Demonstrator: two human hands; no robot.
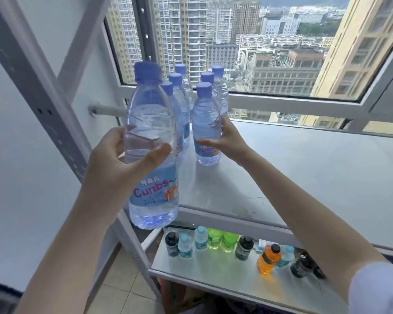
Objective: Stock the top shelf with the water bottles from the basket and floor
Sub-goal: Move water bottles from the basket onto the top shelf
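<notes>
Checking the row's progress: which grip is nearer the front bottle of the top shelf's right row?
Right. The right grip wraps that front bottle from its right side; the left grip holds another bottle off to its left.

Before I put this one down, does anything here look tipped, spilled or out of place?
The top shelf looks tidy: the water bottles stand upright, no spill. On the lower shelf, the orange bottle leans off vertical while its neighbours stand straight; the dark bottle right of it looks tipped, though blurred.

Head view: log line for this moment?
left hand: holds water bottle in air | right hand: grips front bottle standing on top shelf | other bottles stand behind
</notes>
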